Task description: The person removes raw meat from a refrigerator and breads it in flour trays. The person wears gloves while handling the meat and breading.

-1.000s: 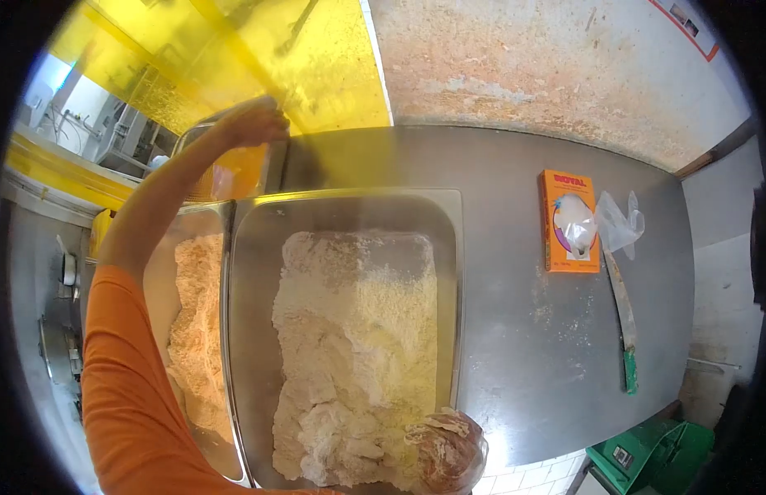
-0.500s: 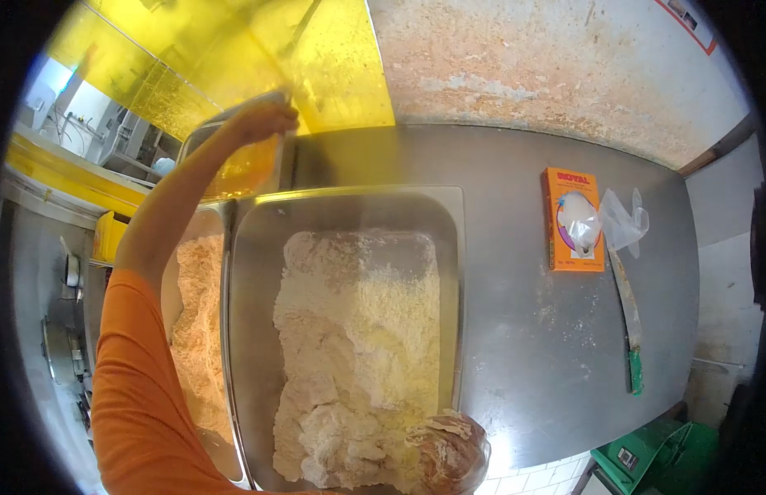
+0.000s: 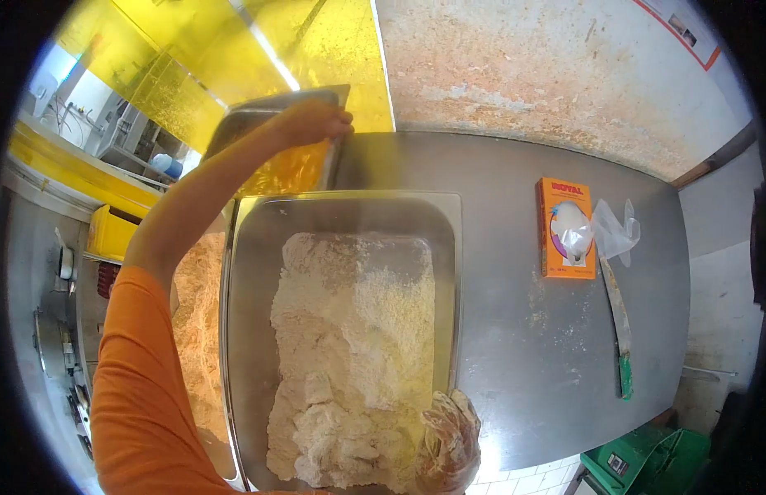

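Reaching far forward, my bare left hand [image 3: 321, 121] is closed on the far right rim of a metal pan [image 3: 272, 101], whose inside looks yellow-orange. My right hand [image 3: 451, 441], in a clear glove coated with flour or dough, is at the near right corner of a large steel tray [image 3: 255, 272]. Its fingers are loosely bent and nothing shows in them. Pale flour [image 3: 350, 346] fills much of this tray, with a yellower patch on the right and a lumpy heap at the near end.
Left of the tray is another pan holding orange crumbs [image 3: 197, 322]. An orange ROYAL box [image 3: 556, 256] with a bag of white powder [image 3: 574, 231] on it, and a green-handled knife [image 3: 618, 322], lie on the steel table [image 3: 515, 330]. A green bin [image 3: 647, 458] stands below.
My left hand has moved right, and the far pan has shifted right with it. My right hand has lifted slightly at the tray's near corner.
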The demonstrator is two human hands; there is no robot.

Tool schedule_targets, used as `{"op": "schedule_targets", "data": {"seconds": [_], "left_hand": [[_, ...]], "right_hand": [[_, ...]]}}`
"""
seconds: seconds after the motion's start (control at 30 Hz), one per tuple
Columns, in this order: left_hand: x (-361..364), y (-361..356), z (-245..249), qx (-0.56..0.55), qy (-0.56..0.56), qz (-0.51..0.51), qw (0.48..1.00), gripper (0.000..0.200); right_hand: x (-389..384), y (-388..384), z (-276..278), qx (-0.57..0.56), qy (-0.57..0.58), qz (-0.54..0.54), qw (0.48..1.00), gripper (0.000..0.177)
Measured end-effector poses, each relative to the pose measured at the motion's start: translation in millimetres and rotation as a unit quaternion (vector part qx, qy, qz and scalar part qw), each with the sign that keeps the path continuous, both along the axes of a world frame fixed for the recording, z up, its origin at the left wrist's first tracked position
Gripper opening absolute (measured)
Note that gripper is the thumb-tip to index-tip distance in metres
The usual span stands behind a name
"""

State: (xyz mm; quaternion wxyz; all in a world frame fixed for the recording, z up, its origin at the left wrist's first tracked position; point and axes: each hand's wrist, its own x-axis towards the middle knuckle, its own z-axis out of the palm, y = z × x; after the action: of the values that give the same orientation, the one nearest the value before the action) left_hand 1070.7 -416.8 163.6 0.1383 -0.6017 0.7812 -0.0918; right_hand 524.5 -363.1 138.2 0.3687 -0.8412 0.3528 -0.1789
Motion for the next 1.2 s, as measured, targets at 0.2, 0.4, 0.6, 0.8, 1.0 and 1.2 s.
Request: {"op": "schedule_targets", "data": {"seconds": [0.2, 0.4, 0.6, 0.8, 1.0, 1.2], "left_hand": [[-18.5, -27.4, -0.5, -0.024, -0.016, 0.033, 0.999, 0.014], [-31.6, 15.3, 35.1, -0.186, 0.340, 0.271, 0.881, 0.026], [23.5, 150.0, 44.8, -0.139, 0.066, 0.608, 0.779, 0.026], [46.5, 199.8, 4.5, -0.162, 0.035, 0.615, 0.770, 0.016], [36.2, 199.8, 20.4, -0.190, 0.080, 0.590, 0.781, 0.017], [14.2, 201.9, 67.6, -0.286, 0.201, 0.521, 0.779, 0.054]], "right_hand": [[-5.6, -3.6, 10.2, -0.074, 0.006, 0.023, 0.997, 0.024], [-11.9, 11.8, 49.8, -0.149, 0.008, 0.085, 0.985, 0.023], [-5.7, 19.8, 50.8, -0.172, 0.015, 0.048, 0.984, 0.031], [-1.4, 23.0, 52.1, -0.193, 0.014, 0.052, 0.980, 0.025], [-1.4, 24.8, 51.9, -0.203, -0.001, 0.036, 0.979, 0.032], [-4.4, 21.3, 47.2, -0.201, -0.009, 0.033, 0.979, 0.029]]}}
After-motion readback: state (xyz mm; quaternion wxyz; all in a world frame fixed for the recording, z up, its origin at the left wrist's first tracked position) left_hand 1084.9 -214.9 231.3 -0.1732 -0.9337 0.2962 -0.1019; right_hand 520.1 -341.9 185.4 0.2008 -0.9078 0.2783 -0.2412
